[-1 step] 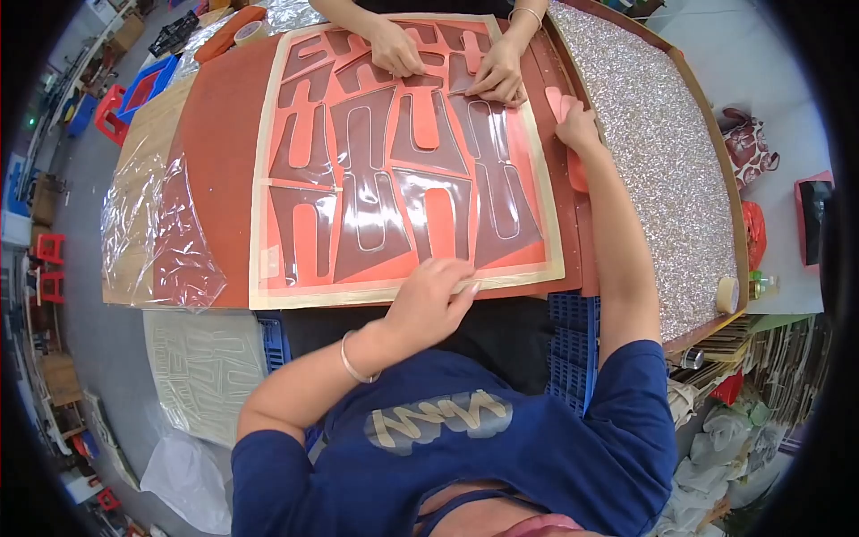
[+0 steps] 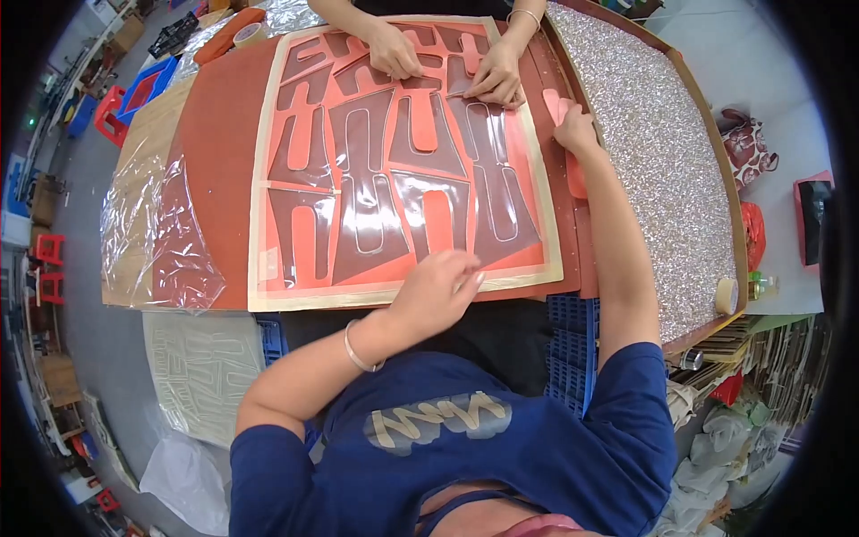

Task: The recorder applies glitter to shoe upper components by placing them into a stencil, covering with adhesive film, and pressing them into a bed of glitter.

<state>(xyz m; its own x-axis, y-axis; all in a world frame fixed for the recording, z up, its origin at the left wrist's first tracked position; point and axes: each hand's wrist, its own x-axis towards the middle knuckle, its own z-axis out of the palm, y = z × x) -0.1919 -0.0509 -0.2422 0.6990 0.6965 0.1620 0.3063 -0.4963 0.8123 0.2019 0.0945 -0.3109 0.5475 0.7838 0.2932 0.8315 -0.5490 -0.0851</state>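
A large coral-pink template board with a cream taped border lies before me, covered with clear and brownish film that has slots and cut-out shapes. Over its near edge hovers my left hand, fingers loosely bent, thumb apart, nothing visible in it. Off the board's right side, my right hand closes on coral-pink strips by the tray wall; how many it grips is hidden. Across the board, another person's two hands work at the film, fingertips pressed down on it.
A glitter-filled tray with a raised rim stands on the right, a tape roll at its near corner. Crumpled clear film drapes over the table's left side. A pale patterned sheet and blue crates sit below the table edge.
My left hand has shifted very slightly, its fingers a little more drawn in. My right hand stays almost where it was, and the other person's hands barely differ.
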